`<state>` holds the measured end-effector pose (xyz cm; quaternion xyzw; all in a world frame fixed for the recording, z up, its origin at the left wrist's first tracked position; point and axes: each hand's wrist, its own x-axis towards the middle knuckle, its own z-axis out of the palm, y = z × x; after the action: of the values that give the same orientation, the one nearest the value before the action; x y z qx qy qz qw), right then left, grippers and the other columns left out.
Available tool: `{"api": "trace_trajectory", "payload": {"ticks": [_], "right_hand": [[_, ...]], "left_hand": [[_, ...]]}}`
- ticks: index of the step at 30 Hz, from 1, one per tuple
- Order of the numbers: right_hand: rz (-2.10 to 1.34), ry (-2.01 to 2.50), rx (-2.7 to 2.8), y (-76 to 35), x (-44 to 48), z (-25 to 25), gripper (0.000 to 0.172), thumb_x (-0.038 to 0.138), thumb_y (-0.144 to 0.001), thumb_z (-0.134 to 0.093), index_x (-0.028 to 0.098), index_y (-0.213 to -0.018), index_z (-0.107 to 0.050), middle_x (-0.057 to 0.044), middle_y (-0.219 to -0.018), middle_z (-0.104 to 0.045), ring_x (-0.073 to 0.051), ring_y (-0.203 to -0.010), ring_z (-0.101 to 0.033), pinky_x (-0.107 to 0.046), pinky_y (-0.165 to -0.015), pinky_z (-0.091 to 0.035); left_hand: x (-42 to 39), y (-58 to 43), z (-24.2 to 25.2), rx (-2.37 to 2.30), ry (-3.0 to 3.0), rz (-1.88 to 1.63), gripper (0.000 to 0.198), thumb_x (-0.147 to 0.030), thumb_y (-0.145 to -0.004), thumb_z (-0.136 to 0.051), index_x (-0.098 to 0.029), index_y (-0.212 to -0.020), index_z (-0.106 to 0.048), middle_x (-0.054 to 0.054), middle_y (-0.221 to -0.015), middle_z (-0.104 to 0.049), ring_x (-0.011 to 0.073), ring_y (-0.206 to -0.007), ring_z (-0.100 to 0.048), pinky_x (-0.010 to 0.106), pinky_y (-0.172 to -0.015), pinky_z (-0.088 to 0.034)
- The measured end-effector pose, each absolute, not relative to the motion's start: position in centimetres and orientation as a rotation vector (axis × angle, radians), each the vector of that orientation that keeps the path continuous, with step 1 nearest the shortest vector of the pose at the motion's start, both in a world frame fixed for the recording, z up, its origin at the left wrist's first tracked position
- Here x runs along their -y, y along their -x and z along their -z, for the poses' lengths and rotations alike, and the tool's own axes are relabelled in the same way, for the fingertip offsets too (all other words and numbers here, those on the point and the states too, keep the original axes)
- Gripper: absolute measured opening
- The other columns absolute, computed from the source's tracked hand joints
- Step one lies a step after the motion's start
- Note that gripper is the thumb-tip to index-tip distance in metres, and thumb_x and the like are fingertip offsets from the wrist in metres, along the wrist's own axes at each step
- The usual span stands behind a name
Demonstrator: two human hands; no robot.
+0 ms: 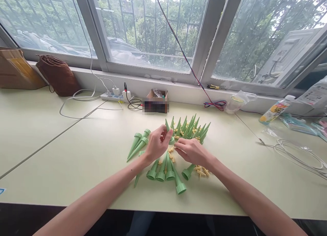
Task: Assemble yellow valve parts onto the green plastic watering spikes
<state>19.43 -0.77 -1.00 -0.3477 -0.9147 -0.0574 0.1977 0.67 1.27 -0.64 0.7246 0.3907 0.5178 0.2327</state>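
My left hand [158,143] is closed around a green plastic watering spike [167,125], whose pointed tip rises above the fingers. Just to its right, my right hand [192,150] has its fingertips pinched together close to the base of that spike; what they hold, if anything, is hidden. Small yellow plastic pieces [172,158] lie under the hands. Behind them stands a cluster of upright green spikes [190,128] with yellow pieces on them. Loose green spikes lie at the left [135,143] and in front [160,174]. More yellow pieces [202,171] rest beneath my right wrist.
Along the window side stand a brown drawstring bag [58,74], a power strip [114,97] with cables and a small open box [155,103]. To the right are a drink bottle [277,109], a plastic bag [238,101] and a coiled white cable [301,154].
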Motion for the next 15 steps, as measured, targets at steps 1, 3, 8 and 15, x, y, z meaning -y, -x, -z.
{"api": "trace_trajectory", "payload": {"ticks": [1,3,8,15], "right_hand": [[0.157,0.970,2.575,-19.45,0.78,1.21,0.027,0.018,-0.100,-0.040,0.017,-0.088,-0.064,-0.004,-0.078,-0.059,-0.010,-0.055,-0.046,-0.026,-0.049,-0.022],[0.143,0.958,2.597,-19.49,0.83,1.44,0.025,0.015,-0.100,-0.040,0.018,-0.093,-0.064,-0.005,-0.086,-0.062,-0.010,-0.055,-0.045,-0.026,-0.049,-0.022],[0.081,0.950,2.614,-19.49,0.88,1.46,0.023,0.014,-0.099,-0.042,0.022,-0.099,-0.064,-0.003,-0.094,-0.062,-0.008,-0.051,-0.038,-0.025,-0.049,-0.021],[-0.009,0.990,2.596,-19.54,1.20,1.37,0.022,0.011,-0.096,-0.045,0.021,-0.089,-0.064,0.000,-0.083,-0.057,-0.008,-0.051,-0.032,-0.024,-0.049,-0.022]], "left_hand": [[-1.25,-0.68,0.66,-1.081,-1.985,-1.426,0.032,-0.041,-0.096,-0.050,-0.019,-0.074,-0.045,-0.003,-0.060,-0.046,0.0095,-0.051,-0.046,0.020,-0.048,-0.046],[-1.19,-0.72,0.66,-1.082,-1.975,-1.423,0.031,-0.041,-0.096,-0.050,-0.019,-0.075,-0.045,-0.003,-0.061,-0.045,0.0098,-0.052,-0.047,0.020,-0.048,-0.047],[-1.04,-0.82,0.64,-1.061,-1.982,-1.397,0.028,-0.040,-0.096,-0.050,-0.019,-0.077,-0.047,-0.002,-0.063,-0.050,0.0105,-0.054,-0.051,0.020,-0.050,-0.049],[-1.05,-0.85,0.71,-1.040,-2.018,-1.366,0.028,-0.039,-0.095,-0.052,-0.018,-0.077,-0.048,-0.002,-0.063,-0.051,0.0108,-0.055,-0.053,0.020,-0.051,-0.049]]}}
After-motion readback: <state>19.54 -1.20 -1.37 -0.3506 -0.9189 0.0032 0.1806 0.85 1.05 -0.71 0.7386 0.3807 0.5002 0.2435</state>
